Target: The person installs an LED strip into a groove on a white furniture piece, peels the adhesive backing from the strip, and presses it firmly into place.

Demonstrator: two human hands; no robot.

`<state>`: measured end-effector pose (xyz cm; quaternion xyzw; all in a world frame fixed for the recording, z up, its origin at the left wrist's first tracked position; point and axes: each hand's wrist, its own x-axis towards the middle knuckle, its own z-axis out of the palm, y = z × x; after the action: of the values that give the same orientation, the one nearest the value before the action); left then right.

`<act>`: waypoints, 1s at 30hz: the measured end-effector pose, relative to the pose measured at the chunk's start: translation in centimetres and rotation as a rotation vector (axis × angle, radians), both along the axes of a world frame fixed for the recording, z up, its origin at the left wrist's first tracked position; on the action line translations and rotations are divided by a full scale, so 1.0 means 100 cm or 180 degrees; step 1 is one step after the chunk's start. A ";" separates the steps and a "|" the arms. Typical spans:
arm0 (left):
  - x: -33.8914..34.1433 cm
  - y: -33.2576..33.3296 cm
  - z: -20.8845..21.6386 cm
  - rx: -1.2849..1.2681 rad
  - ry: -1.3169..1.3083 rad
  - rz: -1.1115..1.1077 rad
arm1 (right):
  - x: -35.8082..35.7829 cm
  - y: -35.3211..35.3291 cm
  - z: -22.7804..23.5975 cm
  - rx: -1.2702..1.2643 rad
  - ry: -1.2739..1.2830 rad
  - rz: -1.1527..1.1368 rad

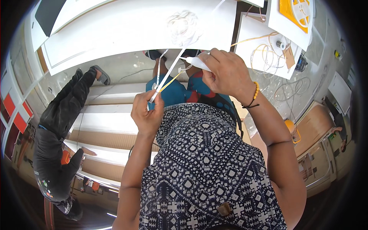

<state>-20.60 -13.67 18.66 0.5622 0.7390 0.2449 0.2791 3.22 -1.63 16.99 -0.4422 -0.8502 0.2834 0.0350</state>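
Observation:
My left hand (147, 111) pinches a narrow white strip (170, 71) between thumb and fingers, and the strip runs up toward a loose coil of the same strip (183, 26) lying on the white table (126, 27). A thin yellow backing (169, 82) peels off beside it. My right hand (226, 71) is closed around a white tube (197, 62) whose nozzle points left at the strip. A beaded bracelet and a dark band sit on my right wrist.
Another person in dark clothes (61, 126) bends at the left over stacked white panels (111, 115). At the upper right, a white board (264, 42) carries looped wires, and a yellow sheet with a white reel (297, 11) lies beyond it. Cables trail on the floor.

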 end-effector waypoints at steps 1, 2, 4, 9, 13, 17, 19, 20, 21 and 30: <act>0.000 0.000 0.000 0.0001 0.0000 -0.0009 | 0.000 0.001 0.000 -0.0006 -0.0011 -0.0018; 0.000 0.000 0.000 -0.0013 -0.0001 0.0000 | 0.001 0.002 0.000 -0.0005 -0.0011 -0.0028; 0.000 0.000 0.000 -0.0023 -0.0002 -0.0001 | 0.002 0.004 -0.001 -0.0008 -0.0019 -0.0061; -0.001 0.000 -0.003 -0.0044 0.0015 0.0039 | 0.005 0.009 -0.002 0.0012 -0.0034 -0.0125; -0.001 0.002 0.001 -0.0105 0.0038 0.0013 | 0.008 0.010 -0.005 -0.0037 -0.0025 -0.0204; -0.002 -0.001 -0.002 -0.0076 0.0075 0.0013 | 0.011 0.011 -0.008 0.0071 0.0029 -0.0265; -0.002 0.000 -0.002 -0.0053 0.0119 -0.0012 | 0.012 0.012 -0.009 0.0042 0.0010 -0.0267; -0.001 0.000 -0.001 -0.0084 0.0138 -0.0004 | 0.013 0.013 -0.009 0.0045 0.0006 -0.0277; -0.001 0.000 0.000 -0.0116 0.0157 0.0005 | 0.014 0.014 -0.010 0.0048 -0.0018 -0.0278; -0.002 -0.002 -0.003 -0.0071 0.0104 0.0038 | 0.019 0.019 -0.020 0.0149 0.0016 -0.0360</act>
<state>-20.79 -13.85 18.40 0.5586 0.7494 0.2290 0.2718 5.15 0.28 15.00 -0.4879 -0.8302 0.2621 0.0633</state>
